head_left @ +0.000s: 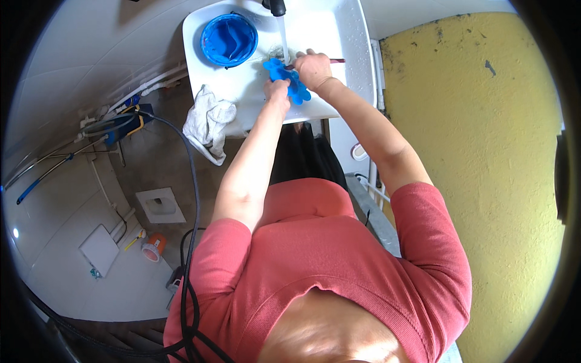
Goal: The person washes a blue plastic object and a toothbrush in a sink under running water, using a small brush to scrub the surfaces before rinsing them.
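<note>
Left grip [278,91] pinches a blue scalloped piece [281,73], right grip [312,69] a red handle [338,60], inside the sink's edges [370,66].

Left fisheye of a head-worn pair, facing steeply down over the red shirt [315,248], which is close and fills the lower middle. Sink [324,27], left hand [278,91] and right hand [313,71] farther off, top centre; yellow surface [472,157] bows along the right rim.

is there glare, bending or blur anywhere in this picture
Head view: bright light washes out the white sink around the tap; head view: fisheye bending bows the tiled wall at left, and the corners go black; head view: the left hand and right hand look fairly sharp, with no obvious motion blur.
</note>
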The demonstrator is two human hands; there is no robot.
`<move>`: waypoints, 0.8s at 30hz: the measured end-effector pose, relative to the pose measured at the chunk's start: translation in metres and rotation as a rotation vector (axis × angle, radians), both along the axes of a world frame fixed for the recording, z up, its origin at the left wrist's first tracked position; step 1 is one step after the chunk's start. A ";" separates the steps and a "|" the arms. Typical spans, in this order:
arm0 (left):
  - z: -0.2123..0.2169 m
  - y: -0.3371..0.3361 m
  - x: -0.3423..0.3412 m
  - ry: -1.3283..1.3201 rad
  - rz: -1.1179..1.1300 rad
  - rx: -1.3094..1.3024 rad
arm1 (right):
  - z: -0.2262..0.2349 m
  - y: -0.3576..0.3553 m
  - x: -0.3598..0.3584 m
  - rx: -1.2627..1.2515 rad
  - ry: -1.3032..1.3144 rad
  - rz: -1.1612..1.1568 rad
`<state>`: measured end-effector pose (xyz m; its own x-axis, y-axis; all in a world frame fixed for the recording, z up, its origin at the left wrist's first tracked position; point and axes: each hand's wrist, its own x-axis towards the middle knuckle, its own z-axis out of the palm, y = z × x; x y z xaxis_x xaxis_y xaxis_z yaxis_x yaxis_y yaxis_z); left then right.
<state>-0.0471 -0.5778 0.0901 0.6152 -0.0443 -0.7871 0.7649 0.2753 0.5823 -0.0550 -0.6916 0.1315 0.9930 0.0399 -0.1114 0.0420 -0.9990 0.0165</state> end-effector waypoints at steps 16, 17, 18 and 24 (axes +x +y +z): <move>0.004 -0.011 0.019 -0.007 -0.080 -0.105 | -0.023 -0.019 -0.017 0.888 -0.047 -0.720; 0.003 -0.010 0.023 -0.008 -0.065 -0.101 | -0.017 -0.021 -0.017 0.747 -0.091 -0.600; -0.002 -0.007 0.028 -0.036 -0.025 -0.148 | -0.011 -0.024 -0.017 0.660 -0.241 -0.473; 0.024 -0.027 0.052 0.039 0.123 -0.175 | 0.105 -0.017 0.040 0.840 -0.579 -0.546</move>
<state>0.0045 -0.6045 0.1139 0.5937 -0.1091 -0.7972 0.7402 0.4625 0.4880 -0.0149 -0.7083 0.2365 0.7944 -0.5647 0.2238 -0.1958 -0.5868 -0.7857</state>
